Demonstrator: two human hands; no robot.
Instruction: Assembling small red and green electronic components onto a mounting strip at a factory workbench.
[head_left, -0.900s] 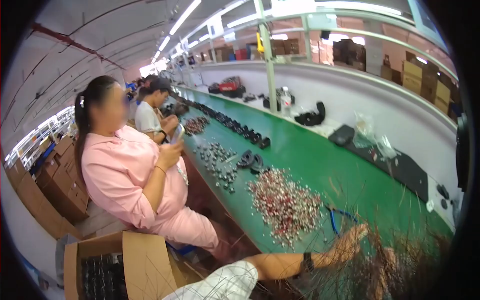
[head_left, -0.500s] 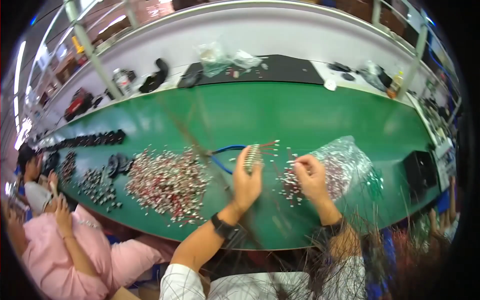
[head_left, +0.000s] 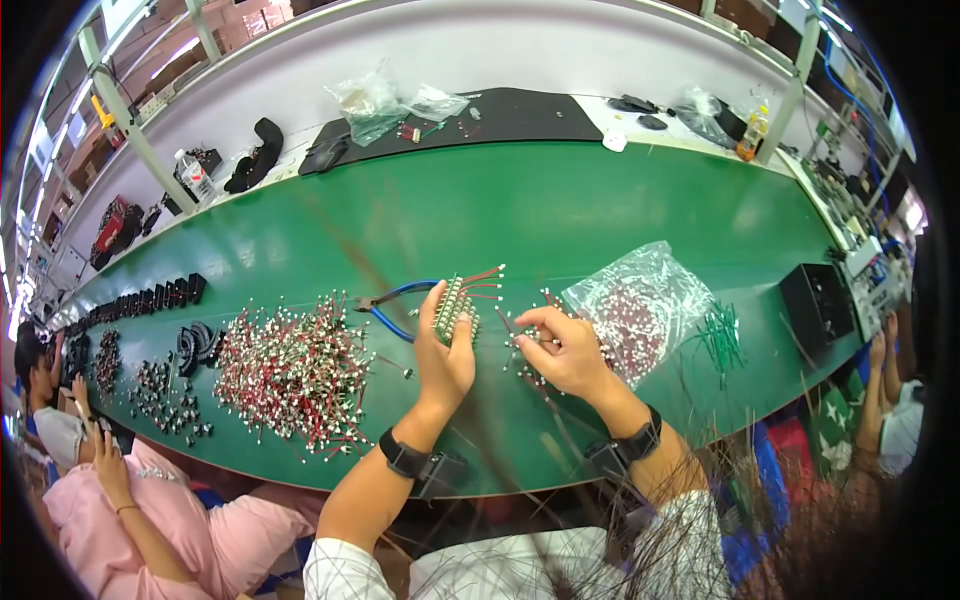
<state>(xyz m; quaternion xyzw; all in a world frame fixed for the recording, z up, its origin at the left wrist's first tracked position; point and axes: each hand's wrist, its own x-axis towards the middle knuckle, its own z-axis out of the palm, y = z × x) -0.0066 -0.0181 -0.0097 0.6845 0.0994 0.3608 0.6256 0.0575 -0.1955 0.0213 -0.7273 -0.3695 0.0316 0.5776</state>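
Observation:
My left hand [head_left: 445, 365] grips a panel of small pale circuit boards [head_left: 455, 308] between thumb and fingers. Several red wires with white plugs stick out from its right side. To the right, my right hand [head_left: 565, 350] is pinched on a thin red wire lead [head_left: 508, 322], its fingertips a short way from the panel. Under and beside that hand lies a loose heap of red wire leads [head_left: 530, 372]. Blue-handled pliers [head_left: 400, 290] rest on the table just behind my left hand, their handles partly hidden by it.
A big pile of red leads with white plugs [head_left: 295, 375] lies left on the green table [head_left: 480, 220]. A clear bag of leads [head_left: 640, 300], green wires [head_left: 722, 338] and a black box [head_left: 818, 308] are at right. Black parts [head_left: 150, 300] line the far left, near a person in pink [head_left: 150, 510].
The whole view has shifted, so table things appear further left. My right hand has drawn away from the heap of leads, leftward and closer to the panel. My left hand keeps its hold.

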